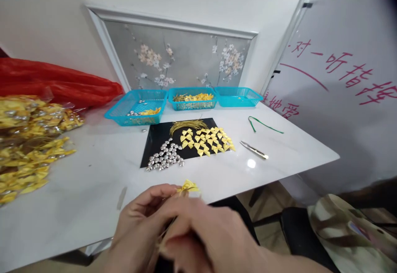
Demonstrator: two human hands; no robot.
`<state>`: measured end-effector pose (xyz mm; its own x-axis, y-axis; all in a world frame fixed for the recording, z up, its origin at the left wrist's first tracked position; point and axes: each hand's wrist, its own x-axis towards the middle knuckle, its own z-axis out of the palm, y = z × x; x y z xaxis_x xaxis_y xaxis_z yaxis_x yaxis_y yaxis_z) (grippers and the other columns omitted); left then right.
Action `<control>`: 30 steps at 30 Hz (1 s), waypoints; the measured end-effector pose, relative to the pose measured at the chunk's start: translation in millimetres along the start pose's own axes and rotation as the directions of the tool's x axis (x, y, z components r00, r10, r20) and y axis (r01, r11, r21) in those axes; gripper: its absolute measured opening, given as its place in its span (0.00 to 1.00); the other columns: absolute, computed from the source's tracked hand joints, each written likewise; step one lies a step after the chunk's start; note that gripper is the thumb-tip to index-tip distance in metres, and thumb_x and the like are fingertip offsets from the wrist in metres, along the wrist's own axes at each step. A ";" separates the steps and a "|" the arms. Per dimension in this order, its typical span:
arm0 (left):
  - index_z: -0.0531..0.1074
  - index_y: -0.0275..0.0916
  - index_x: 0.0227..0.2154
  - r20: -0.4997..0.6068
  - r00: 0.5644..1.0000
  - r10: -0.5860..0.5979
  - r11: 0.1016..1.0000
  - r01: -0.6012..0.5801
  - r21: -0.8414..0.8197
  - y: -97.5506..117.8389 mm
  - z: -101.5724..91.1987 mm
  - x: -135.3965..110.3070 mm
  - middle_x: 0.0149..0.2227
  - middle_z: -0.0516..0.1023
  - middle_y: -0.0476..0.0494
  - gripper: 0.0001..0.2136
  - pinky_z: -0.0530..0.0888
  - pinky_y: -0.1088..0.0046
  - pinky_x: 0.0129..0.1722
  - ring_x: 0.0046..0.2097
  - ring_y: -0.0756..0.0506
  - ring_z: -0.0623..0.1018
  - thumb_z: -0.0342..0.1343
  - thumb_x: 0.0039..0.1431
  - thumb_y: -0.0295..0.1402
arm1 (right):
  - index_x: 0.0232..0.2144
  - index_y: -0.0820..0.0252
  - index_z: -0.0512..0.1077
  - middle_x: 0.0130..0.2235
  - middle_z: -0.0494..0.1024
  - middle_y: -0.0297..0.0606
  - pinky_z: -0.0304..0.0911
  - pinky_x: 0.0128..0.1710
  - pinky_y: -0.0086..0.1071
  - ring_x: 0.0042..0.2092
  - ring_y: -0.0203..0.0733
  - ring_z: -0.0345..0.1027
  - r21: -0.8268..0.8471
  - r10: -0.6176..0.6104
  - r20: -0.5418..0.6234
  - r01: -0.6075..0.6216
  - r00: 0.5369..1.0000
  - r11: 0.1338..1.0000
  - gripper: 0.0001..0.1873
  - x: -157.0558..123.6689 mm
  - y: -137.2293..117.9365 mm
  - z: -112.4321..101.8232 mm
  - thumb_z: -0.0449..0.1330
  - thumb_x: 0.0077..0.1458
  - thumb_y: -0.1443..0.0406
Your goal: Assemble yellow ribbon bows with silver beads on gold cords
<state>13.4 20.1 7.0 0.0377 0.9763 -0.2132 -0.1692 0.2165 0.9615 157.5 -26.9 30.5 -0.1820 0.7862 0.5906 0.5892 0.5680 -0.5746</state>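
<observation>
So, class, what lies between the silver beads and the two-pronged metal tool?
In the head view, yellow bows lie between the silver beads and the metal tool, mostly on the black mat.

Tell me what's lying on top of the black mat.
On the black mat: silver beads, some past its front edge, yellow bows and a bundle of gold strands. The surface beneath them is covered.

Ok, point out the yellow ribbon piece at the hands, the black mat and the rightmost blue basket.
Yellow ribbon piece (190, 185): head view, its upper folds.
Black mat (157, 135): head view, a bare patch toward its left.
Rightmost blue basket (239, 101): head view, its front wall.
</observation>
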 end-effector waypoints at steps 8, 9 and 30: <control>0.81 0.40 0.20 0.064 0.976 -0.206 0.961 0.215 -0.177 -0.7 8.2 -5.9 0.26 0.84 0.49 0.16 0.79 0.82 0.30 0.29 0.50 0.80 0.82 0.30 0.37 | 0.38 0.63 0.79 0.33 0.80 0.41 0.68 0.31 0.32 0.31 0.39 0.73 -0.213 -0.115 -0.214 0.068 0.970 0.975 0.14 -17.7 24.6 -11.4 0.53 0.67 0.75; 0.81 0.40 0.20 0.075 0.972 -0.224 0.954 0.235 -0.188 -1.5 8.2 -4.9 0.26 0.84 0.48 0.16 0.80 0.82 0.30 0.29 0.50 0.80 0.82 0.29 0.36 | 0.38 0.63 0.79 0.32 0.79 0.40 0.67 0.30 0.31 0.30 0.38 0.72 -0.250 -0.134 -0.210 0.079 0.969 0.965 0.14 -17.3 26.6 -13.0 0.54 0.67 0.75; 0.82 0.34 0.20 0.033 0.853 -0.520 0.771 0.486 -0.411 1.0 16.6 -0.1 0.23 0.82 0.44 0.12 0.83 0.79 0.26 0.26 0.47 0.83 0.70 0.40 0.10 | 0.42 0.64 0.77 0.32 0.68 0.38 0.53 0.30 0.36 0.32 0.40 0.57 -0.399 -0.151 -0.087 0.105 0.985 0.911 0.15 -25.2 40.1 -17.1 0.50 0.70 0.71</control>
<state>29.5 20.2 10.9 0.1530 0.7204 -0.6765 -0.5167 0.6419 0.5666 199.1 -28.2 2.3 -0.1999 0.6674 0.7174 0.8317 0.5027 -0.2359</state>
